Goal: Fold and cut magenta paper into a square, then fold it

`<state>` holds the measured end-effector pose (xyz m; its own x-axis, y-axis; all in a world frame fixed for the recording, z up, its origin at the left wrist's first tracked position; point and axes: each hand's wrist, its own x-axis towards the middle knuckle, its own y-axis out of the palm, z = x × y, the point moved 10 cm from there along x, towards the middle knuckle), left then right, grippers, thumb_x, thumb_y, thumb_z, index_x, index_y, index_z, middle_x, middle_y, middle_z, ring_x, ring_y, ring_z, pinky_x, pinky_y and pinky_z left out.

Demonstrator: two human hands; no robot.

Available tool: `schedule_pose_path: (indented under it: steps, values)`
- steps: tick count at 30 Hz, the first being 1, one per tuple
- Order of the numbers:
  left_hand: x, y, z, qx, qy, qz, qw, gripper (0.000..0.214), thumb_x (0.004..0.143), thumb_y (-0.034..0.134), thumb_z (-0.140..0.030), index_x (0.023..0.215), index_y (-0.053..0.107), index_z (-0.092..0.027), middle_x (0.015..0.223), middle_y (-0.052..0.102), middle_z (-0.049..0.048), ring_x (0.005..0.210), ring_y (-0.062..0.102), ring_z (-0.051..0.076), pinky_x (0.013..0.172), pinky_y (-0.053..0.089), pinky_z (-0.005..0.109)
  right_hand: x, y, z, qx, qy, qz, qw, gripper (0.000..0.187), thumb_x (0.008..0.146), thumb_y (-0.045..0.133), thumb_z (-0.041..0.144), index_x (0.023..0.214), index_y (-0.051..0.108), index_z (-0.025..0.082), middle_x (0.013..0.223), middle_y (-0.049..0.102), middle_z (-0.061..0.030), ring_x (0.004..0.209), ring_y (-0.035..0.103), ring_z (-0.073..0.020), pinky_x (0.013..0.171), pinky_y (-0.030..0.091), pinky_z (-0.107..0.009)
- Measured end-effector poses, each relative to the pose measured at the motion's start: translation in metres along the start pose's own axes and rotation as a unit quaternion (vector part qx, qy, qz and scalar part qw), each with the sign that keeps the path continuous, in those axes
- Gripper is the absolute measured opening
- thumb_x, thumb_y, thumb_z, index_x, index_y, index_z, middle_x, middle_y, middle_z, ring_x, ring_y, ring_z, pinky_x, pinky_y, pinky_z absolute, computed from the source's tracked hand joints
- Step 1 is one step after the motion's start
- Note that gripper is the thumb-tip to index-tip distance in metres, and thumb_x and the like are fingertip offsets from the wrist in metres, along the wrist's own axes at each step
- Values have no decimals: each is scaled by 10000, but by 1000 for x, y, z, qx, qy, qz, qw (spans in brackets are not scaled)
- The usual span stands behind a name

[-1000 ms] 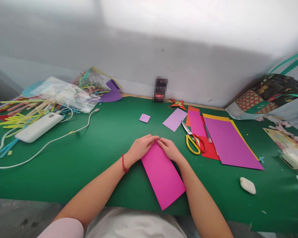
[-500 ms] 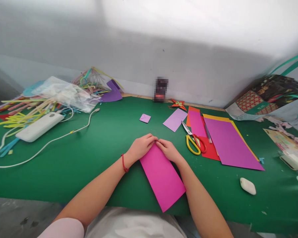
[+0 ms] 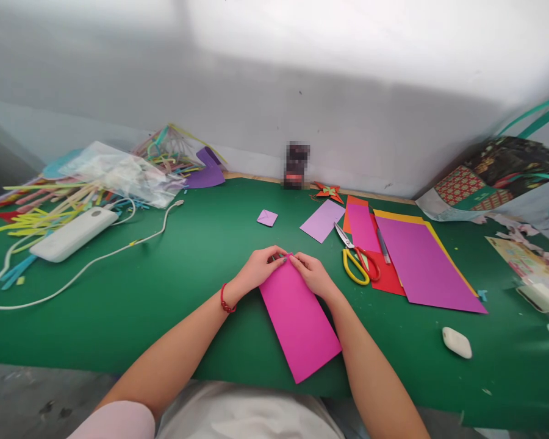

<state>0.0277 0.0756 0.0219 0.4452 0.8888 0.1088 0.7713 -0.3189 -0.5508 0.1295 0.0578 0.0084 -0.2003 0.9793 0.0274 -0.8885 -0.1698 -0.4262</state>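
Observation:
A bright pink sheet of paper (image 3: 301,323) lies slanted on the green table, its near corner towards my body. My left hand (image 3: 261,268) pinches the far end of the sheet from the left, with a red bracelet (image 3: 227,300) at that wrist. From the right, my right hand (image 3: 313,274) grips the same far end, thumb and fingers together. Both sets of fingertips almost meet at the top corner and partly cover it. Beyond my hands sit a small folded lilac paper square (image 3: 268,217) and a flat lilac sheet (image 3: 322,221).
Scissors (image 3: 359,262) with yellow and red handles lie right of my hands, beside a pen (image 3: 383,246) and a purple sheet (image 3: 425,262). A white case (image 3: 456,342) is at the right. Leftward are a white power bank (image 3: 73,234), its cable and paper strips (image 3: 32,222).
Both hands have shifted slightly away from my body, and the pink sheet has slid with them. My left thumb now shows on top of the sheet.

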Motion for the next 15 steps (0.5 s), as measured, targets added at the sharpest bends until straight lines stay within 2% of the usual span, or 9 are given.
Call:
schedule_pose_path:
  steps: [3, 7, 15]
  values:
    - [2, 1, 3, -1, -4, 8, 1000, 243, 833, 421, -316, 827, 620, -178, 789, 651, 5, 716, 568, 141, 652, 420, 242, -1, -3, 0, 5, -2, -7, 1000, 341, 820, 389, 486, 637, 457, 207, 572, 383, 41, 557, 357, -121, 535, 288, -251]
    - [2, 2, 4, 19, -13, 12, 1000, 282, 830, 411, -345, 703, 592, -171, 689, 617, -6, 649, 539, 137, 601, 392, 236, -1, -4, 1, 5, -3, -12, 1000, 347, 821, 394, 490, 629, 456, 208, 567, 394, 39, 552, 360, -121, 529, 293, -250]
    - [1, 2, 4, 23, -12, 15, 1000, 292, 832, 394, -344, 680, 574, -171, 650, 582, -15, 614, 505, 125, 571, 368, 227, 0, -1, -1, 7, 6, 0, 1000, 358, 812, 390, 507, 627, 446, 206, 566, 375, 44, 551, 348, -118, 525, 280, -250]
